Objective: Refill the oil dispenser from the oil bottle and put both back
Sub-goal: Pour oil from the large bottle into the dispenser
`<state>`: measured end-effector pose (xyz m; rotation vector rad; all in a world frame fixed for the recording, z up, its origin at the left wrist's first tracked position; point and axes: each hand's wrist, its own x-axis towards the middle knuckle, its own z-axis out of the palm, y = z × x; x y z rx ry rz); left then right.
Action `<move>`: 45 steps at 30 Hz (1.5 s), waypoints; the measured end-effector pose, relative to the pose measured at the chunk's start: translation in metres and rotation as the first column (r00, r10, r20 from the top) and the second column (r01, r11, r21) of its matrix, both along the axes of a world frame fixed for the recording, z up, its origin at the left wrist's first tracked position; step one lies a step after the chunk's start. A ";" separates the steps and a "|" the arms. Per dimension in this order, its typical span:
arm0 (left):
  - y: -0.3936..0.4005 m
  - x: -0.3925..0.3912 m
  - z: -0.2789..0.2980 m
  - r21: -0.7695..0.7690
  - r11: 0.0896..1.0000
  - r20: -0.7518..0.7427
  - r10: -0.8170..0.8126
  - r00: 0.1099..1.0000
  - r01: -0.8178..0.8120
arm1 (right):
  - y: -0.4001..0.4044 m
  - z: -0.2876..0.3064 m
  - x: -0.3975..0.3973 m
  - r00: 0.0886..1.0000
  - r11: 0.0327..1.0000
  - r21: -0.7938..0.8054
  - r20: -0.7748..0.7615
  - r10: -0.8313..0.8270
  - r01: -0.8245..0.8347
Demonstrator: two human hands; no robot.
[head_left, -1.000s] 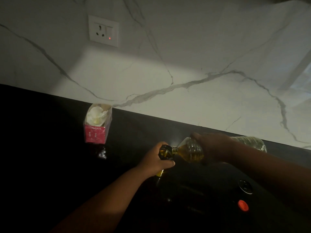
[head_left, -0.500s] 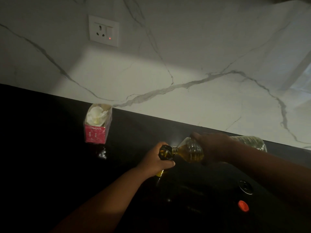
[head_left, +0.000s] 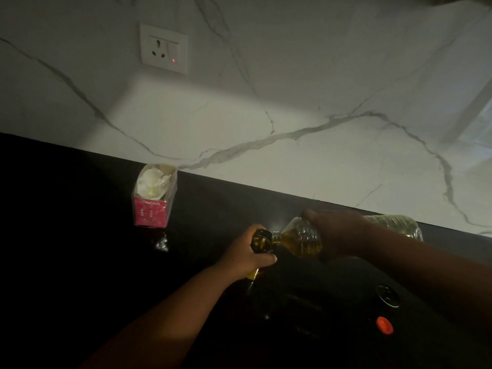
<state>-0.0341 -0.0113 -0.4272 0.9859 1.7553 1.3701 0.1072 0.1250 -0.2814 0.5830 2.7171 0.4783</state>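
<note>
Oil dispenser (head_left: 262,242), open-mouthed, upright on the dark counter (head_left: 80,235), is gripped by the left hand (head_left: 246,255); just right of it, the oil bottle (head_left: 300,239) is held tipped in the right hand (head_left: 338,233), neck at its mouth; pouring judged underway, levelling and recapping next.

Dark oil dispenser (head_left: 262,242) stood upright on black counter, mouth open, yellow oil showing low in its body. Clear plastic oil bottle (head_left: 300,239) lay tipped nearly horizontal at dispenser's 3 o'clock, uncapped neck touching dispenser rim, golden oil pooled toward neck.
</note>
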 end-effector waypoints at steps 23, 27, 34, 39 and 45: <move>-0.002 0.001 0.003 -0.004 1.000 0.005 -0.019 1.000 0.019 | -0.001 0.000 -0.002 1.000 1.000 -0.018 0.004 -0.018 0.018; -0.002 0.001 0.003 0.001 1.000 0.003 -0.016 1.000 0.016 | -0.002 0.000 -0.001 1.000 1.000 0.001 -0.001 -0.009 0.009; -0.003 0.001 0.005 0.000 1.000 -0.014 -0.016 1.000 0.016 | -0.002 0.001 -0.001 1.000 1.000 -0.004 0.008 -0.009 0.009; -0.003 0.002 0.005 -0.001 1.000 -0.010 -0.014 1.000 0.014 | -0.003 0.001 -0.002 1.000 1.000 0.022 0.010 -0.010 0.010; -0.004 0.002 0.007 0.001 1.000 -0.010 -0.016 1.000 0.016 | -0.004 0.002 -0.003 1.000 1.000 0.019 0.015 -0.019 0.019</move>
